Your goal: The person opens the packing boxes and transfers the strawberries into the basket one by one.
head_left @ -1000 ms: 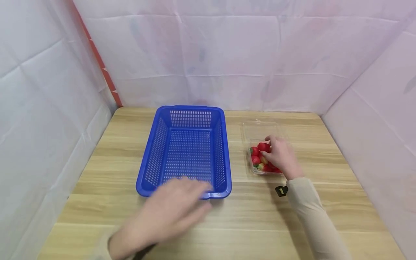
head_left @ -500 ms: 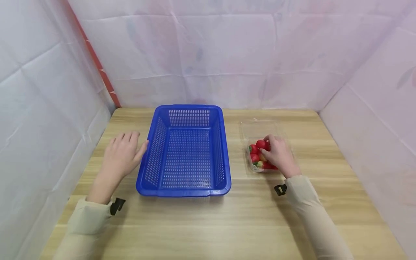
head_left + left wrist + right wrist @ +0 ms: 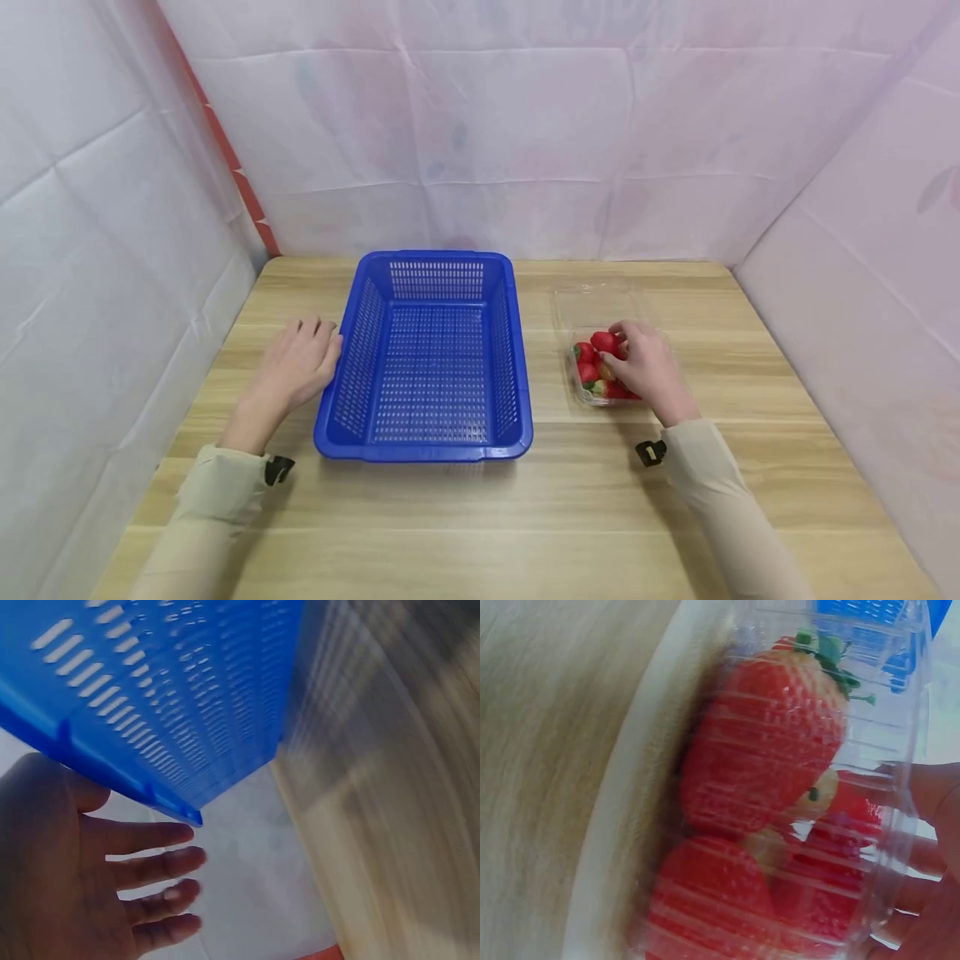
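Observation:
A blue slotted plastic basket (image 3: pixel 435 452) stands on the table. My left hand (image 3: pixel 296 362) is at its left rim; the thumb side touches the rim, and the fingers (image 3: pixel 161 862) extend below it in the left wrist view. To the basket's right is a clear plastic box (image 3: pixel 585 398) of red strawberries (image 3: pixel 587 372), its lid folded back. My right hand (image 3: pixel 647 367) reaches into this box, thumb and fingers curled about a strawberry (image 3: pixel 603 341). Through the box wall in the right wrist view, large strawberries (image 3: pixel 757 742) show, with part of the hand behind them.
A light wooden table (image 3: pixel 465 533) lies beneath everything. White sheet walls (image 3: pixel 517 117) enclose its back and both sides, with a red strip (image 3: pixel 232 162) at the back left corner. The transparent lid (image 3: pixel 596 302) lies behind the strawberry box.
My left hand has swung from the basket's front edge to its left side, and its fingers have lowered by the rim. The right hand stays at the strawberries.

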Demonstrator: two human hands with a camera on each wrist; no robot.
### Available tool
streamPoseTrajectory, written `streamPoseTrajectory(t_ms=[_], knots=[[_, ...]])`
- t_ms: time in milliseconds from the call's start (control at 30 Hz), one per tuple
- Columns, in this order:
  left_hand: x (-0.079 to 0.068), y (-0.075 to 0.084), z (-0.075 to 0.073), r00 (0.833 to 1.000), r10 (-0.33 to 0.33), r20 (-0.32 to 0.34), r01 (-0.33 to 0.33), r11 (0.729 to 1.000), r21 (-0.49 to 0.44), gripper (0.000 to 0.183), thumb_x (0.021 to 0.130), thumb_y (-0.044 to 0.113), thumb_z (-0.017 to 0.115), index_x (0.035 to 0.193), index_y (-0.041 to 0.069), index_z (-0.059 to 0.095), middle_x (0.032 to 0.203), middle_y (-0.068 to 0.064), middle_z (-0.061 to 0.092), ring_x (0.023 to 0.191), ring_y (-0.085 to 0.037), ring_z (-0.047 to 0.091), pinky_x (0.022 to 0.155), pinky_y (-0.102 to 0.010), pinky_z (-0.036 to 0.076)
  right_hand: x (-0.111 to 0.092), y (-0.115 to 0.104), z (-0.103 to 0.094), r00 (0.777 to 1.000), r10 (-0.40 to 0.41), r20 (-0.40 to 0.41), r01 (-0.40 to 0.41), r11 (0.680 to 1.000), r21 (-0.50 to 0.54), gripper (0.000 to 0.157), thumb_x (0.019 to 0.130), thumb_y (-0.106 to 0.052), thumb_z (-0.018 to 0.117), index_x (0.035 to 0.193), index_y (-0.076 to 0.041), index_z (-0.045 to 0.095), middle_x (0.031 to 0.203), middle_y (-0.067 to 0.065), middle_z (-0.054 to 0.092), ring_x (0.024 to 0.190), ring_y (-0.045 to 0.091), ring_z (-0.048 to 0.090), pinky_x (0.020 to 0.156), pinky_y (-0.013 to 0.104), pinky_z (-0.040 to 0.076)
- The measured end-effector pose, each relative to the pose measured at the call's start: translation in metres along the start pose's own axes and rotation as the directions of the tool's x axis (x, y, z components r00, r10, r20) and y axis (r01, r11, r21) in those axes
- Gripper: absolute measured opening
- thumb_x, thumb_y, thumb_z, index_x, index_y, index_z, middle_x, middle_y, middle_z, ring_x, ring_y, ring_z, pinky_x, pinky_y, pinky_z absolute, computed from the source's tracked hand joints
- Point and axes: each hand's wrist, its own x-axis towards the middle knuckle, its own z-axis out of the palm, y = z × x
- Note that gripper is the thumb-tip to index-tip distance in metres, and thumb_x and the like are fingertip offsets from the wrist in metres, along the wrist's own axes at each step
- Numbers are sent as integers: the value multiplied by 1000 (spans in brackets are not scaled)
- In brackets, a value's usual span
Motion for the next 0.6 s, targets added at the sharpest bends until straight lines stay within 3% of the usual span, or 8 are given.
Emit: streamPoseTrajectory(t_ms=[133, 400, 600], knots=[[1, -3, 8, 997, 40, -61, -38, 999, 23, 45, 106, 25, 37, 127, -10, 52, 115, -27, 53, 102, -43, 48, 84, -55, 42, -2, -2, -2, 1000, -11, -16, 11, 1000, 19, 32, 83, -9, 76, 109, 1, 61, 100, 22, 64, 79, 33, 59, 69, 48, 48], [4, -7, 13, 988, 109, -107, -106, 994, 35, 41, 103, 23, 40, 124, -10, 53, 112, -26, 55, 102, -44, 48, 87, -54, 40, -2, -10, -10, 998, -29, -47, 30, 999, 39, 32, 83, -7, 76, 109, 1, 60, 100, 22, 65, 79, 34, 58, 69, 49, 47], [6, -10, 14, 993, 112, -37, -113, 994, -10, 31, 103, 20, 37, 109, -6, 52, 99, -19, 50, 94, -37, 43, 82, -49, 35, -2, -17, -13, 1000, 0, -19, 1, 999, 45, 34, 85, -11, 76, 113, -1, 59, 102, 22, 65, 85, 36, 58, 72, 51, 46]])
